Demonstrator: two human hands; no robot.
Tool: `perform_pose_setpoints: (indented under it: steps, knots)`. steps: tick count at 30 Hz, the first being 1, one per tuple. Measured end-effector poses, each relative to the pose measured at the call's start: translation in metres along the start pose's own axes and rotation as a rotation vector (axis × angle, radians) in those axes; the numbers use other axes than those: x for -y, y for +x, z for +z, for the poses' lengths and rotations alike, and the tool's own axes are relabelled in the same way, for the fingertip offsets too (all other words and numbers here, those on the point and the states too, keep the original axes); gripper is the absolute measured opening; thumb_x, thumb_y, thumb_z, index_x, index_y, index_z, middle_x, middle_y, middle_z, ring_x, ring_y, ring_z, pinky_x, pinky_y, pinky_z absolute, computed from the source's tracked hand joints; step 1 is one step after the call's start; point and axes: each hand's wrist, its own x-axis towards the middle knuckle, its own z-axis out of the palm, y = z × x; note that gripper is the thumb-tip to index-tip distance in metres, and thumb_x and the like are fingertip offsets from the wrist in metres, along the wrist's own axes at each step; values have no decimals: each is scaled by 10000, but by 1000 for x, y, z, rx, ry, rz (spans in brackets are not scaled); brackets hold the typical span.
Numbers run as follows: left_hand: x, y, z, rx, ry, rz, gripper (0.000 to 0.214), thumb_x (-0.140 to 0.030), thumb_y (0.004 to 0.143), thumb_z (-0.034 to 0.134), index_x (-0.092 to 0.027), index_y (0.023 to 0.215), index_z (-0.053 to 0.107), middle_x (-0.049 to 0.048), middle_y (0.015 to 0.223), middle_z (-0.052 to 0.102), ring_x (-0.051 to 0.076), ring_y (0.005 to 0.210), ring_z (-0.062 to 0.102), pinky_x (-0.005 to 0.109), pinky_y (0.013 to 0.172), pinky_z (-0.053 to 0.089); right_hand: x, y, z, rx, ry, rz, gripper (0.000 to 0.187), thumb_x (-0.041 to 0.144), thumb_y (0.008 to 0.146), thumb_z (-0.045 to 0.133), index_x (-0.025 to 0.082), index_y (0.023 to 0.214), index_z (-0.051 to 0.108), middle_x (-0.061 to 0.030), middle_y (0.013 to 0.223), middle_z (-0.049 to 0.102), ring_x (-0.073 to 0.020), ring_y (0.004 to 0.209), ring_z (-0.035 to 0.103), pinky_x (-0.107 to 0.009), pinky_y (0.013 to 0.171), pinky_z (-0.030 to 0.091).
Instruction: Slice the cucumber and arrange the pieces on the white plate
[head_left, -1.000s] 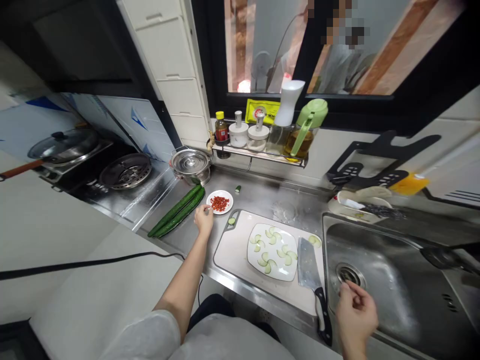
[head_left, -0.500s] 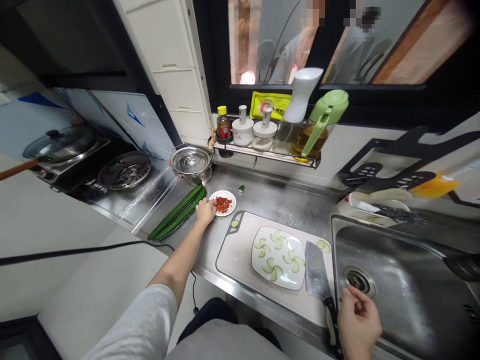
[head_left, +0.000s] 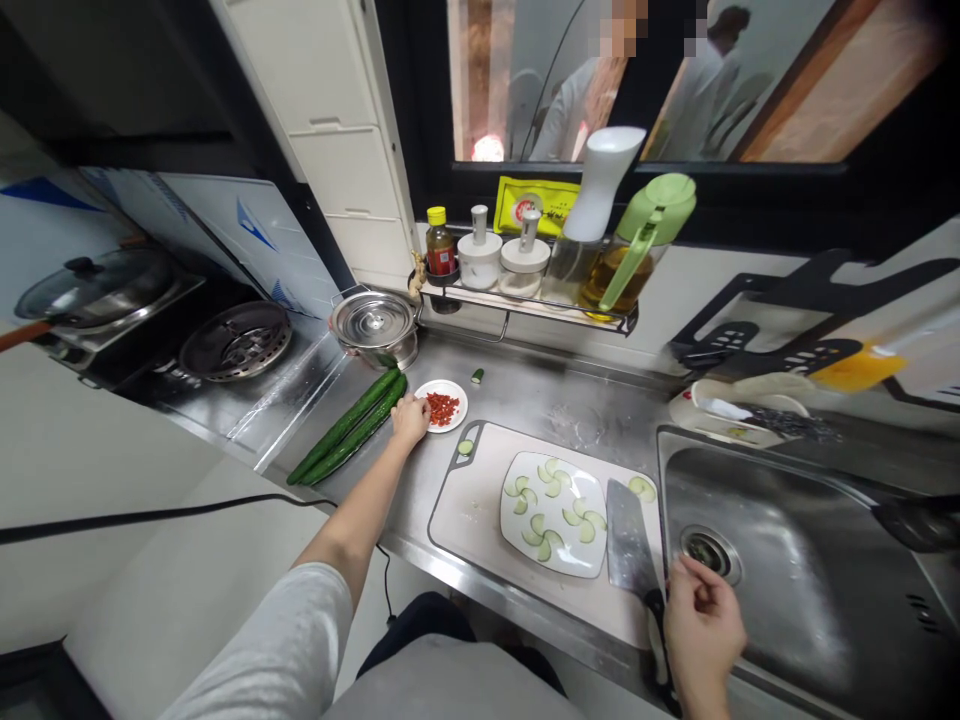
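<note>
My left hand (head_left: 409,419) reaches to the small white dish of chopped red chili (head_left: 442,405) and its closed fingers touch the dish's near rim. Two long cucumbers (head_left: 351,426) lie just left of that hand. My right hand (head_left: 702,632) hovers loosely curled over the black handle of the cleaver (head_left: 628,541), by the sink's front edge; it holds nothing I can make out. A square white plate (head_left: 553,511) with cucumber slices sits on the white cutting board (head_left: 469,501).
A steel sink (head_left: 780,570) is on the right. A lidded pot (head_left: 374,325) stands behind the cucumbers, and a rack of bottles and jars (head_left: 525,270) runs along the wall. The stove with a lidded pan (head_left: 97,290) is at the left. Two people stand beyond the window.
My left hand has moved forward from beside the chili dish to its rim. My right hand has drifted slightly over the cleaver handle. The view shifted a little.
</note>
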Motion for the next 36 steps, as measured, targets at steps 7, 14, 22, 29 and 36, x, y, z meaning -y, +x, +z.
perform_pose_setpoints:
  steps: [7, 14, 22, 29, 36]
  knots:
    - [-3, -6, -11, -103, -281, -96, 106, -222, 804, 555, -204, 814, 659, 51, 953, 615, 170, 881, 567, 293, 810, 419, 7, -3, 7, 41, -29, -74, 412, 486, 698, 618, 140, 922, 603, 52, 592, 436, -99, 525, 395, -237, 519, 339]
    - [-56, -57, -5, 112, -828, 127, 99, -268, 759, 606, -171, 774, 615, 13, 791, 608, 106, 680, 529, 236, 666, 433, 56, -14, 47, 381, -134, -255, 309, 464, 743, 570, 167, 813, 619, -15, 644, 577, -138, 575, 493, -262, 568, 398]
    - [-114, -126, -11, 815, -1538, -114, 346, -374, 626, 781, -163, 797, 568, -16, 769, 573, 45, 642, 506, 160, 591, 355, 99, -28, 98, 681, -112, -360, 240, 375, 841, 505, 197, 956, 619, 10, 702, 594, -110, 550, 486, -236, 562, 402]
    - [-110, -150, -9, 882, -1214, 4, 356, -473, 695, 693, -154, 809, 584, 7, 763, 592, 79, 673, 512, 186, 572, 309, 94, -35, 88, 846, -301, -669, 170, 260, 900, 455, 214, 877, 617, -38, 856, 623, -157, 775, 539, -272, 699, 404]
    - [-113, -166, 1, 872, -1034, 125, 366, -518, 741, 610, -155, 767, 571, 12, 731, 591, 105, 676, 518, 219, 609, 361, 73, -40, 69, 901, -396, -599, 146, 263, 893, 484, 218, 815, 599, -19, 821, 611, -157, 788, 534, -274, 707, 394]
